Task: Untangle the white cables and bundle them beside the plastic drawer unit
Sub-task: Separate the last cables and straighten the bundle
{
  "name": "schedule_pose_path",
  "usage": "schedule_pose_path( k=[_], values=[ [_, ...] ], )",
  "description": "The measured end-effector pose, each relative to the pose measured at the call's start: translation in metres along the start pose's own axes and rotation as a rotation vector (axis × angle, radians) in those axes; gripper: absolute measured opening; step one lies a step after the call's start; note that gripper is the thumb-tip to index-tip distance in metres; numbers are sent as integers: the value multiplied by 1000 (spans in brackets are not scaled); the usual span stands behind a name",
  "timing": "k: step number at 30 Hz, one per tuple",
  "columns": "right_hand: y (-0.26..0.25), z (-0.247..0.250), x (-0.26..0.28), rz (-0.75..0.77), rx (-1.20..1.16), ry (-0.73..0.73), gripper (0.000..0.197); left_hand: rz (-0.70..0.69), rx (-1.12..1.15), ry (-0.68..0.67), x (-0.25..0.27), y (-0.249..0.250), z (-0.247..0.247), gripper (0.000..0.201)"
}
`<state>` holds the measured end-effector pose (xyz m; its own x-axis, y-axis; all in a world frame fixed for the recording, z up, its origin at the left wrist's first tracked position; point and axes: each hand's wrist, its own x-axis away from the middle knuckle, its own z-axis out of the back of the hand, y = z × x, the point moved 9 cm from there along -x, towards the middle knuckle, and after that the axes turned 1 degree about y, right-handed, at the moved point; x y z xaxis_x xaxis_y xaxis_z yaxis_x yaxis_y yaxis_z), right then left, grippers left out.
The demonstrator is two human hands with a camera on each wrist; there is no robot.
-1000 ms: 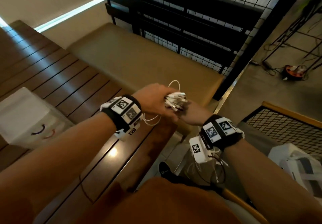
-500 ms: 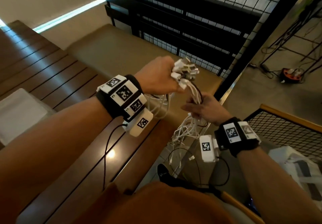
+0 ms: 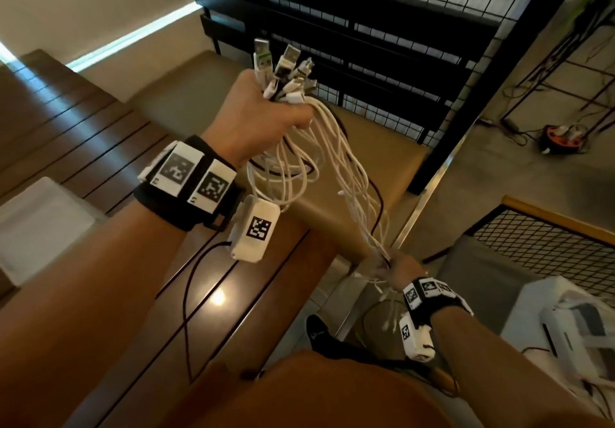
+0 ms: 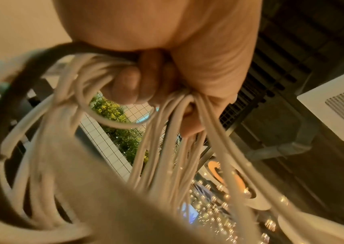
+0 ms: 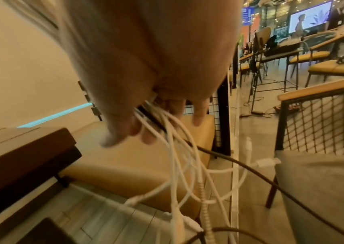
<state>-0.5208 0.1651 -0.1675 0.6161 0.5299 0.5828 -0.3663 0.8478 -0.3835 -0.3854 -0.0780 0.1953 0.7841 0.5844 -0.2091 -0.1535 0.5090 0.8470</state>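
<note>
My left hand (image 3: 266, 111) is raised high over the bench and grips the plug ends of the white cables (image 3: 346, 174) in a fist, with USB plugs (image 3: 283, 61) sticking up out of it. The cables (image 4: 166, 140) stream down from that fist, some hanging in loops below it. Lower right, my right hand (image 3: 397, 269) is closed round the same strands (image 5: 177, 156), whose loose ends dangle beneath it. A dark cable runs among the white ones. The plastic drawer unit (image 3: 36, 228) shows as a pale translucent block at the left edge.
A dark slatted wooden table (image 3: 83, 128) lies under my left arm, next to a tan cushioned bench (image 3: 366, 148). A black wire-grid panel (image 3: 399, 28) rises behind it. A mesh-sided chair (image 3: 549, 244) and a white box (image 3: 572, 321) are at the right. Cords and a power reel (image 3: 562, 134) lie on the floor.
My hands were together at the bundle, then parted. The left hand rose with the plug ends while the right slid down the strands, drawing the cables out long.
</note>
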Motion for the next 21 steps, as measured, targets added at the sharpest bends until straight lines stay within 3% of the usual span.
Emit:
schedule_pose_path(
  k=[2,5,7,9,10,12,15,18,19,21],
  values=[
    [16,1,-5,-26,163,-16,54,32,-50,-32,3,-10,-5,5],
    [36,22,-19,-86,226,10,56,110,-120,-103,7,-35,-22,13],
    [13,63,-1,-51,126,110,51,156,-213,-173,12,-51,-42,28],
    [-30,112,31,90,-85,297,46,195,-236,-263,19,-62,-67,34],
    [-53,134,49,187,-236,395,50,207,-183,-333,24,-63,-82,30],
    [-102,156,87,381,-457,430,62,242,25,-400,30,-60,-101,18],
    [-165,144,128,619,-502,262,84,389,396,-172,25,-61,-95,8],
    [-210,112,139,734,-468,66,99,476,678,-91,26,-61,-100,27],
    [-216,101,134,730,-486,44,92,490,776,-75,27,-63,-101,29],
    [-218,93,118,652,-551,116,54,542,944,-63,30,-70,-100,32]
  ],
)
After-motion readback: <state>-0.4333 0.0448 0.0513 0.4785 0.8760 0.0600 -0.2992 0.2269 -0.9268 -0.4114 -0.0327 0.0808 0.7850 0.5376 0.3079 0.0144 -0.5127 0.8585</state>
